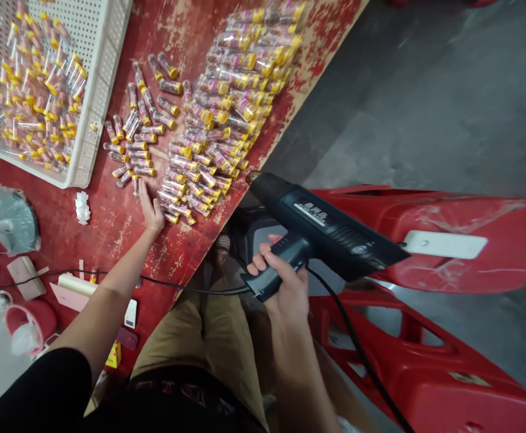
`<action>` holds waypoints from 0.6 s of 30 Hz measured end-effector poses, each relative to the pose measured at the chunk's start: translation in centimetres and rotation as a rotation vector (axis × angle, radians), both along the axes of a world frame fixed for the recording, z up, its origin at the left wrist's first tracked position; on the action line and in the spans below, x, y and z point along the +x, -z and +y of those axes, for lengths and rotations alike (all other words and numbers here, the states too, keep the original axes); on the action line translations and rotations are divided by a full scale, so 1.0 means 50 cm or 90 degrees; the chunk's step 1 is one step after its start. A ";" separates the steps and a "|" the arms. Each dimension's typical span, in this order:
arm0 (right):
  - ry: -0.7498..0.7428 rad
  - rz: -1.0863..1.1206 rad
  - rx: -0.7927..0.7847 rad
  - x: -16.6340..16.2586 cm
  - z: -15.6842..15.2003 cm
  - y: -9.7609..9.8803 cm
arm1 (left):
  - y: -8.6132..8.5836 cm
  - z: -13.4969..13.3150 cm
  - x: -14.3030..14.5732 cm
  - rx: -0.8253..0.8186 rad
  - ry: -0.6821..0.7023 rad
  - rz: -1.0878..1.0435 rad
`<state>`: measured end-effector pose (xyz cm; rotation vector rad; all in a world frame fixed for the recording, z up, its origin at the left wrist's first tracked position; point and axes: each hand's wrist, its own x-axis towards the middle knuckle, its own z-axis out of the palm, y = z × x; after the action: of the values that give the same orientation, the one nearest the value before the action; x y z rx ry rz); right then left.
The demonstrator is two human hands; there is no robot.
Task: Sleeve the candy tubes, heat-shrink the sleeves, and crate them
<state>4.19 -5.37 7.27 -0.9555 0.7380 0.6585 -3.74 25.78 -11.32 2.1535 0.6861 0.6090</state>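
Observation:
My right hand (277, 273) is wrapped round the handle of a black heat gun (321, 225), held off the table's edge with its nozzle aimed toward the tubes. My left hand (151, 207) lies flat and open on the worn red table (122, 228), fingertips touching the nearest small tubes. Several yellow-capped plastic tubes (220, 114) lie in a long dense band across the table, with a looser group of tubes (137, 135) to their left.
A white perforated crate (98, 78) filled with more tubes sits at the upper left. A small fan (12, 221), a crumpled white scrap (82, 207), a pink cup (28, 325) and a black cord (172, 284) lie near me. Red plastic chairs (425, 355) stand on the right over grey floor.

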 end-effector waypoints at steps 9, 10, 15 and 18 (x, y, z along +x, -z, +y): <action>-0.053 0.063 0.064 0.017 0.007 -0.028 | -0.011 -0.004 0.001 0.000 -0.029 0.052; -0.051 0.055 0.066 0.025 0.012 -0.030 | -0.014 -0.005 0.001 0.006 -0.025 0.057; -0.003 -0.011 0.048 0.092 0.034 -0.027 | -0.027 -0.010 0.000 0.021 -0.034 0.082; 0.043 -0.050 0.036 0.128 0.047 -0.012 | -0.033 -0.012 0.001 0.028 -0.040 0.086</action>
<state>10.59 -3.00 7.88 -0.8957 0.6769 0.5765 -3.72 25.18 -9.68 2.2361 0.8233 0.5198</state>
